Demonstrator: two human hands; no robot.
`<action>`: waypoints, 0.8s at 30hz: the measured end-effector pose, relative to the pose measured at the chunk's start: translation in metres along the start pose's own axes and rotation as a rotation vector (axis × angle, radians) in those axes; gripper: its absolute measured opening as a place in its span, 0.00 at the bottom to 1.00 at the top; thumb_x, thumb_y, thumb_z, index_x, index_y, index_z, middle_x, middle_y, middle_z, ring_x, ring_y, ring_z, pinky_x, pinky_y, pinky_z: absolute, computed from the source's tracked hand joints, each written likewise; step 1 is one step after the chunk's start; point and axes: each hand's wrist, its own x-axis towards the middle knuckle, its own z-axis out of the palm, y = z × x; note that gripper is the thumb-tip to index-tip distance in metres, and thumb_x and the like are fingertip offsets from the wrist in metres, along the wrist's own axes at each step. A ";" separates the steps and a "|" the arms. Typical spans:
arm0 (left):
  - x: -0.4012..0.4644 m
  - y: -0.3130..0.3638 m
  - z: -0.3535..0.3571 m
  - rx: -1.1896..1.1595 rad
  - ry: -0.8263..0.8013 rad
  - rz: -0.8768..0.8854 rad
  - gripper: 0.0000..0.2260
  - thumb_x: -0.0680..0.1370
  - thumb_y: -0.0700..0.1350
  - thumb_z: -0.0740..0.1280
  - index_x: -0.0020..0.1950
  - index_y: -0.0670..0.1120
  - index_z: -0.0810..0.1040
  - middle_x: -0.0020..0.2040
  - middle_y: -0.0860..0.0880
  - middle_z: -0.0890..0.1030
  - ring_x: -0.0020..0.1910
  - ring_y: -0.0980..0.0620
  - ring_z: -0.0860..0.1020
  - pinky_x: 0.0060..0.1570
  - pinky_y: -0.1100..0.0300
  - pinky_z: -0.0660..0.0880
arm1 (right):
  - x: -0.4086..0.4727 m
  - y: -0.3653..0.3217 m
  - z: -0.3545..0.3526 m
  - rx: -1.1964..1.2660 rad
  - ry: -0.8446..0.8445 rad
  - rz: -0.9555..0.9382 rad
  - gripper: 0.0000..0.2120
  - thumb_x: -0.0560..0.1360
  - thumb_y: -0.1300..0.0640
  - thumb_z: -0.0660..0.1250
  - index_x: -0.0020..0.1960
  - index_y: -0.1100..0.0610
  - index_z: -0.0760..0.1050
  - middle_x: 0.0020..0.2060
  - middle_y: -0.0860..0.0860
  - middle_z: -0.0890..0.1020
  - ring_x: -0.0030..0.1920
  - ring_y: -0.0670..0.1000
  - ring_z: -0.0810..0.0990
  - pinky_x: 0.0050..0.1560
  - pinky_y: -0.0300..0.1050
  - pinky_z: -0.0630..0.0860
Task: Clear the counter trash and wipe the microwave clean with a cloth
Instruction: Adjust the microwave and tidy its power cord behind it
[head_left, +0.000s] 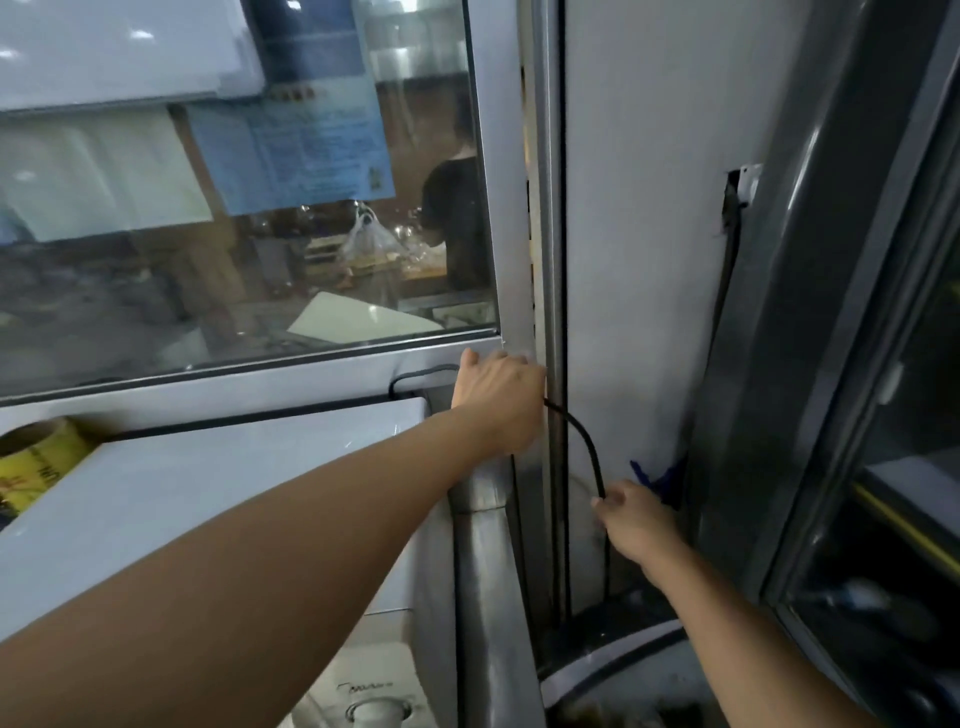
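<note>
The white microwave (218, 493) fills the lower left, seen from above its top, with a control knob near the bottom edge. A black power cord (589, 447) runs from behind the microwave, past the metal window frame, and arcs down to the right. My left hand (498, 400) reaches over the microwave's back right corner and grips the cord against the frame. My right hand (634, 519) pinches the same cord lower down, in front of the white wall panel. No cloth is in view.
A yellow tape roll (36, 462) lies on the microwave's left side. A glass window (234, 208) shows a kitchen with a person beyond. A grey fridge door (831, 312) stands at right. Something blue (654, 478) sticks out behind my right hand.
</note>
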 end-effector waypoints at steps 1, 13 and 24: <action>-0.004 -0.003 -0.005 -0.015 0.003 -0.004 0.07 0.75 0.43 0.60 0.51 0.47 0.75 0.51 0.48 0.77 0.55 0.45 0.73 0.54 0.50 0.62 | -0.003 -0.005 -0.002 -0.013 0.012 0.004 0.13 0.79 0.55 0.60 0.62 0.56 0.74 0.46 0.49 0.78 0.38 0.42 0.71 0.37 0.37 0.69; -0.061 0.003 -0.042 -0.183 0.107 0.103 0.11 0.77 0.42 0.58 0.57 0.48 0.76 0.53 0.47 0.79 0.55 0.44 0.75 0.57 0.52 0.66 | -0.062 -0.066 -0.026 -0.083 0.194 -0.184 0.03 0.79 0.55 0.61 0.48 0.53 0.73 0.42 0.49 0.77 0.36 0.43 0.72 0.34 0.36 0.65; -0.093 -0.007 -0.070 -0.402 0.238 0.042 0.06 0.79 0.42 0.60 0.50 0.46 0.76 0.49 0.48 0.80 0.50 0.49 0.76 0.55 0.54 0.71 | -0.105 -0.077 -0.015 -0.224 0.176 -0.233 0.02 0.78 0.57 0.61 0.47 0.51 0.71 0.43 0.47 0.77 0.42 0.44 0.75 0.38 0.34 0.69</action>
